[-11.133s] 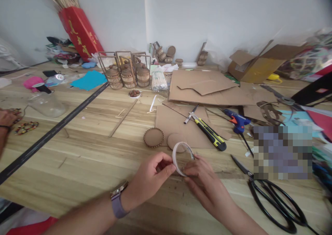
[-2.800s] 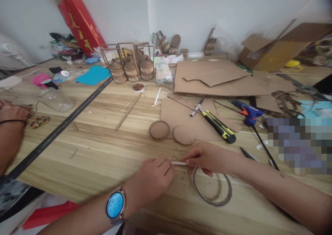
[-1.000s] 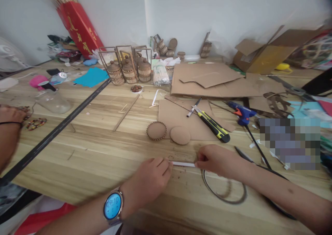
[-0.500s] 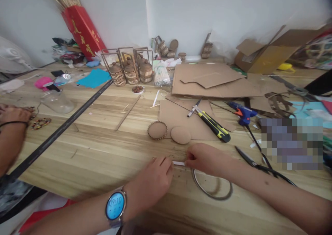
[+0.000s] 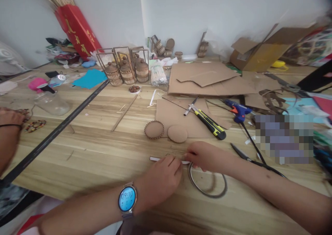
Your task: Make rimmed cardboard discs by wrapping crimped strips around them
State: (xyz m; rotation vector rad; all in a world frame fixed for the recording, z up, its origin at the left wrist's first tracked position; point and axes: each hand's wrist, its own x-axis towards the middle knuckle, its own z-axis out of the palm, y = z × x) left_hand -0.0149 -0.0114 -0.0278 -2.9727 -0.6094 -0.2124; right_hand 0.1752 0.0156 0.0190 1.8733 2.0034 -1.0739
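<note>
The hands (image 5: 184,167) work over a wooden table (image 5: 103,166) (pale wall (image 5: 207,13) behind).

Bare bench (image 5: 103,152) opens left of the left hand (image 5: 164,176), reaching to the flat dark strip (image 5: 64,123); only small scraps interrupt it. A low path runs farther away between that strip and the thin stick (image 5: 124,114). Straight ahead, the rimmed disc (image 5: 154,130) and plain disc (image 5: 177,133) leave just a narrow gap between them, with the cutter (image 5: 209,124) lying beyond to the right. The right hand (image 5: 203,156) and its forearm close off the near right, crossing above the scissors (image 5: 242,152). Farther right, the glue gun (image 5: 239,111) and its cord obstruct passage. Tall handled baskets (image 5: 128,72) block the far left-centre.
</note>
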